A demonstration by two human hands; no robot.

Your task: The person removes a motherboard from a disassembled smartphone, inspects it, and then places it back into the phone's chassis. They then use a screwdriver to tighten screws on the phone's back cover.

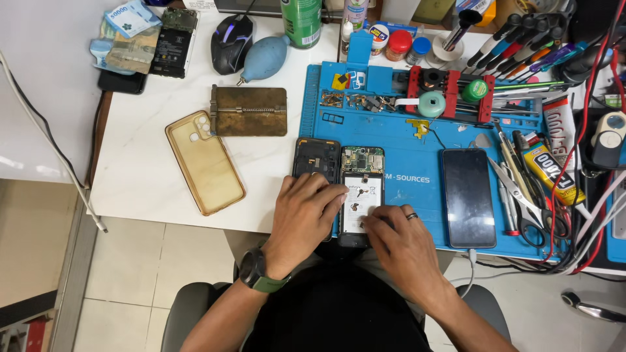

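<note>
With its black back cover [316, 160] already off and lying alongside, your left hand [305, 215] rests flat steadying the opened phone [362, 192] on the blue repair mat [417, 140] while your right hand's [401, 238] fingertips press its white battery, reassembly not yet done.

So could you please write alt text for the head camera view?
Both bare hands, left hand and right hand, rest on an opened phone at the edge of a blue repair mat. A removed back cover lies alongside, with tools to the right.
</note>
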